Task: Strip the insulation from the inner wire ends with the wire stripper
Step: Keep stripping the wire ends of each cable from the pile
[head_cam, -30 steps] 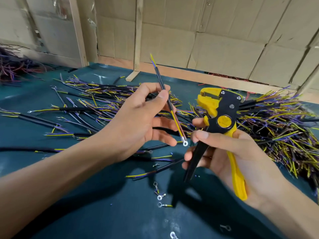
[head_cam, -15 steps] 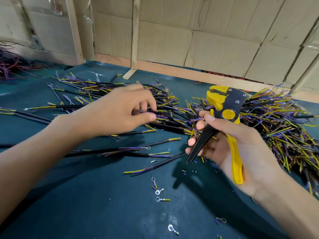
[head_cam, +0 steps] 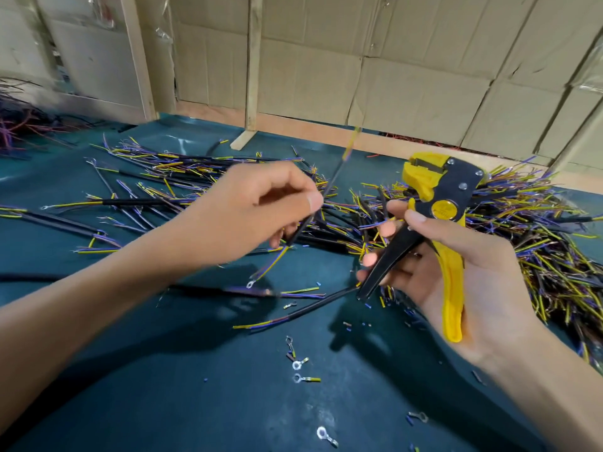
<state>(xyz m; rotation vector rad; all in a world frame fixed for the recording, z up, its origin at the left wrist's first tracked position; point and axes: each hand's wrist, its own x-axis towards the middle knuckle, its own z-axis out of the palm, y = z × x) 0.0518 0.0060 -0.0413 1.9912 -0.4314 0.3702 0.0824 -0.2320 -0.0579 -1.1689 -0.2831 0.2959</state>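
Two hands work above the teal worktop point(head_cam: 163, 402): the left hand point(head_cam: 248, 210) pinches one black-sheathed cable point(head_cam: 329, 187), tilted, a ring terminal point(head_cam: 250, 284) dangling; the right hand point(head_cam: 456, 272) wraps its grip round one yellow-and-black wire stripper point(head_cam: 437, 203). Five loose ring terminals lie below.

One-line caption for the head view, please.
Left hand pinches a black-sheathed cable; right hand grips a yellow-and-black wire stripper.

Cable point(head_cam: 329, 187) tip blurred, perhaps yellow.
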